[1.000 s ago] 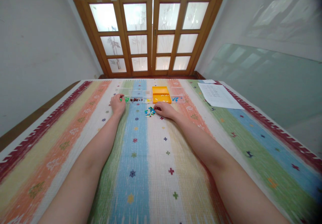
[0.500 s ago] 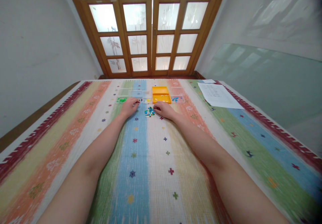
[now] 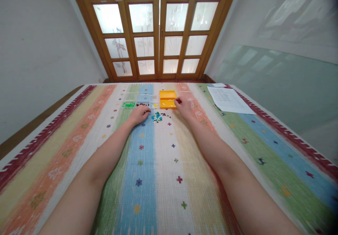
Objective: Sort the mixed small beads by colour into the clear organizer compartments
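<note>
A small mixed pile of blue, green, white and dark pieces (image 3: pixel 157 117) lies on the striped tablecloth (image 3: pixel 142 150). My left hand (image 3: pixel 139 115) rests just left of it, fingers curled together; whatever they hold is too small to make out. My right hand (image 3: pixel 184 107) is at the right edge of an open yellow box (image 3: pixel 168 94) with white pieces inside. Its fingertips are pinched, their contents hidden. Left of that box are clear open boxes with green pieces (image 3: pixel 129 105), dark red pieces (image 3: pixel 141 104) and yellow pieces (image 3: pixel 155 105). My right hand mostly covers another clear box.
Printed paper sheets (image 3: pixel 229 100) lie at the far right of the table. Beyond the far edge stands a wooden door with glass panes (image 3: pixel 158 34). White walls (image 3: pixel 39 34) rise on either side, and a greenish glass panel (image 3: pixel 277 83) leans at the right.
My right hand has moved from the pile up and right to the yellow box's edge. My left hand has shifted slightly right and nearer, uncovering the dark red pieces.
</note>
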The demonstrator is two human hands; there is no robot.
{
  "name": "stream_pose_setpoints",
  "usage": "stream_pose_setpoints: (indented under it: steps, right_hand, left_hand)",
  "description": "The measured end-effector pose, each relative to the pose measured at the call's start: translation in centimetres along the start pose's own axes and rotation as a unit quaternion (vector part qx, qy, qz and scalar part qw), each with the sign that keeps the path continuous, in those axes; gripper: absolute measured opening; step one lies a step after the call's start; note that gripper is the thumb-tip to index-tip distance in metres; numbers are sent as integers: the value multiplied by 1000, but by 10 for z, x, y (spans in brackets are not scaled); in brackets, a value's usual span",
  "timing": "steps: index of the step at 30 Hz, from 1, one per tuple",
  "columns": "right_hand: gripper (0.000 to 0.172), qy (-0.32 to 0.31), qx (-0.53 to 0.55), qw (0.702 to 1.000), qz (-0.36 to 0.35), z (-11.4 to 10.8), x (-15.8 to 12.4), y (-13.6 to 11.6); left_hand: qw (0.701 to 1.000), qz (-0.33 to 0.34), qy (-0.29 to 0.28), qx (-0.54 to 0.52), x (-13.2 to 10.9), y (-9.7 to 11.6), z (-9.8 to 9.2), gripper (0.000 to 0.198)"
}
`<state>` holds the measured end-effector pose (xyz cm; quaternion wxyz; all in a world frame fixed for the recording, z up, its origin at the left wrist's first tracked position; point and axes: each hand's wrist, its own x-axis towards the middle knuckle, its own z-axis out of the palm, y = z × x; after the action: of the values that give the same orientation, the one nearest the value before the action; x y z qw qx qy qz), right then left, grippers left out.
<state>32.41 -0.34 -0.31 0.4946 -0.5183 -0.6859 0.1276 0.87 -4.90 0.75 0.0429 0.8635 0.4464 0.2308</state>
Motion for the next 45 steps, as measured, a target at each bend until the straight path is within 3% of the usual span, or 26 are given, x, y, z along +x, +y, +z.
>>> stream_pose_setpoints:
  steps: [4,13,24,31,40,45]
  right_hand:
    - [14,73,-96,992,39,-12,7,23]
    - [29,154,-124,976,96,-17,11,45]
    - [25,98,-108,989,38,-7,7,33]
    - [23,73,-101,992,20,-4,6,29]
    - [23,48,-100,994,20,-7,3,18]
    - [22,44,-98,994,16,-6,4,19]
  left_hand:
    - [1000,13,-3,1,0,0,1,23]
    - [999,22,-16,-22,1,6,0,21]
    - [983,118,-75,-116,3,36,1,10]
    - [981,110,-103,-124,3,32,-1,27]
    - [985,93,-82,-117,4,26,0,20]
    - [988,82,-73,-109,3,18,4,32]
